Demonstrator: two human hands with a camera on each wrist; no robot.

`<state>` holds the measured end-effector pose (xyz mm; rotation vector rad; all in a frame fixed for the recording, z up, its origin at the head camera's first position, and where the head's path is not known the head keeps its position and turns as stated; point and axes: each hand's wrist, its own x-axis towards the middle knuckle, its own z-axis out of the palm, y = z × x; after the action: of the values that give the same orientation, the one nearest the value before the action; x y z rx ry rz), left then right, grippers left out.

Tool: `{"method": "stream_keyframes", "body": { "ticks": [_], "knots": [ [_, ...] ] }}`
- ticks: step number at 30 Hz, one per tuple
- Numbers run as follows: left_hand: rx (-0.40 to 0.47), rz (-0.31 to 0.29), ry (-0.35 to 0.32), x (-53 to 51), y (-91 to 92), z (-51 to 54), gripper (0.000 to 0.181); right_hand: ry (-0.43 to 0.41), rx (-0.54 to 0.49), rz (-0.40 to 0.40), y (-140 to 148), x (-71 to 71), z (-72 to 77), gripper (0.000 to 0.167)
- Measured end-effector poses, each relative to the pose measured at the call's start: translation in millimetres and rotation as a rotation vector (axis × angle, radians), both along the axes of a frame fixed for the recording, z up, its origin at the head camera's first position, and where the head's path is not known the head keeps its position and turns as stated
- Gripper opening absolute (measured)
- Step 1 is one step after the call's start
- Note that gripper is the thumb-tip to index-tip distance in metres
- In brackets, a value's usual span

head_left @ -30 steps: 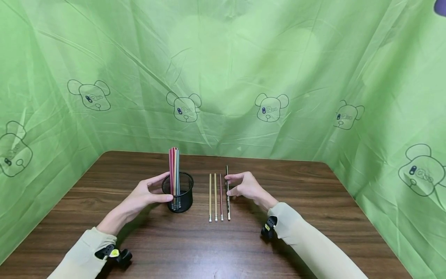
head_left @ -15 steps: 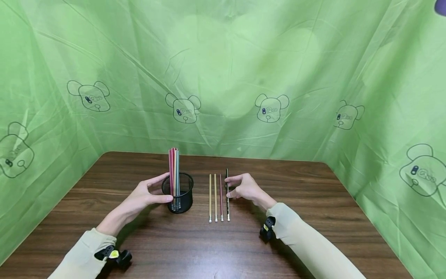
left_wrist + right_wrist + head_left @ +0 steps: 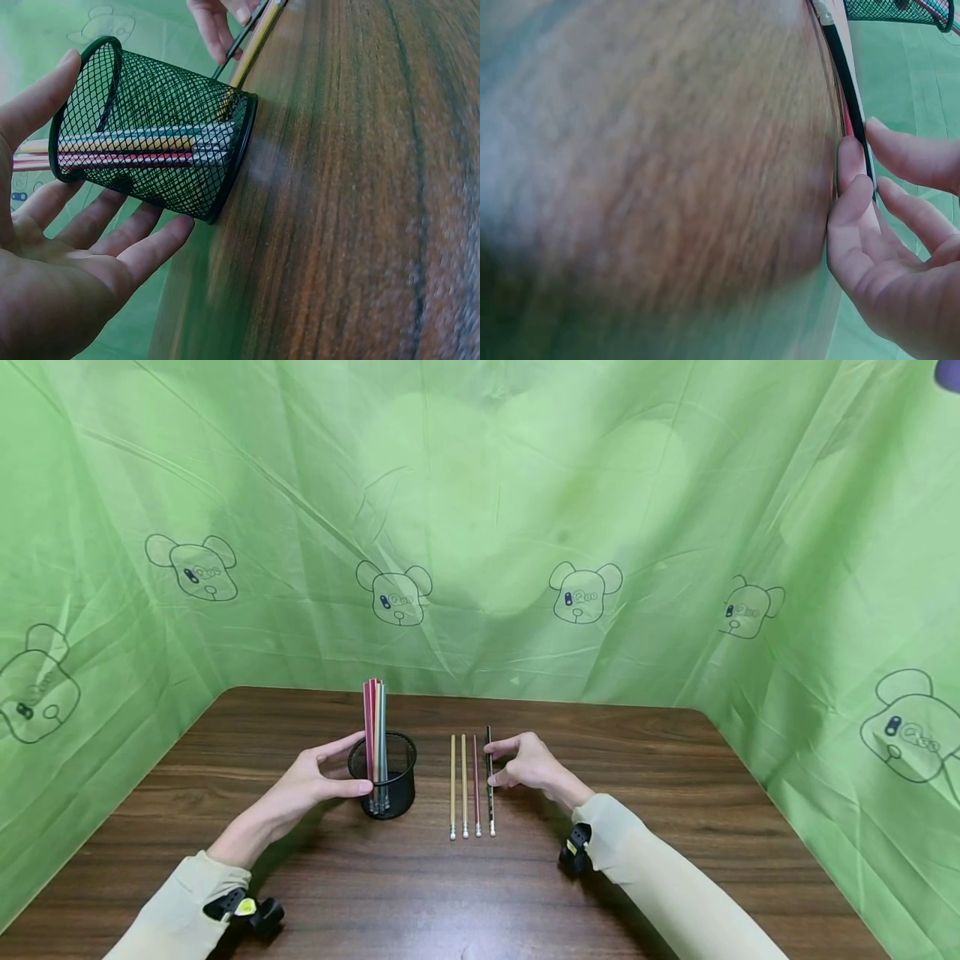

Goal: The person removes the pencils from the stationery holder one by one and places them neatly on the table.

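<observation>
Nudged slightly away from the green curtain (image 3: 465, 510) since a second ago, the black pencil (image 3: 491, 803) lies pinched in the grip of the right hand (image 3: 534, 763), pointing curtainward along the glossy woodgrain table (image 3: 637, 739). Leftward lie three slim wooden pencils (image 3: 464, 789), then the round mesh cup (image 3: 401, 792), held by the left hand (image 3: 306, 778).

The head view is bright and fairly sharp, with pale glare on the near worktop (image 3: 465, 902) and soft shadows beneath both sleeves (image 3: 667, 877). Both wrist views look dimmer; the right one blurs the worktop.
</observation>
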<state>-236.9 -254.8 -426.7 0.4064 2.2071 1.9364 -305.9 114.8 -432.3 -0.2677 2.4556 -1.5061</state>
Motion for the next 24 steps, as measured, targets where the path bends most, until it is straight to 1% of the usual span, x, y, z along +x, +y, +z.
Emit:
{"method": "stream_keyframes", "body": {
  "ticks": [6,9,13,18,24],
  "knots": [
    [0.000,0.010,-0.007,6.3,2.2,1.5,0.085,-0.004,0.025,0.014,0.7,2.5,0.8,0.054],
    [-0.005,0.017,-0.007,8.9,3.0,2.0,0.086,0.014,0.053,0.023,0.1,4.1,0.6,0.053],
    [-0.002,0.017,-0.009,10.0,3.5,1.9,0.086,0.041,0.096,0.022,-2.0,5.2,1.4,0.050],
    [0.007,0.013,-0.010,13.5,4.5,1.8,0.086,0.047,0.132,0.028,-3.5,7.3,2.9,0.049],
    [0.004,0.020,-0.005,13.2,5.0,0.6,0.086,0.060,0.150,0.042,-4.2,7.7,1.8,0.050]
  ]
}}
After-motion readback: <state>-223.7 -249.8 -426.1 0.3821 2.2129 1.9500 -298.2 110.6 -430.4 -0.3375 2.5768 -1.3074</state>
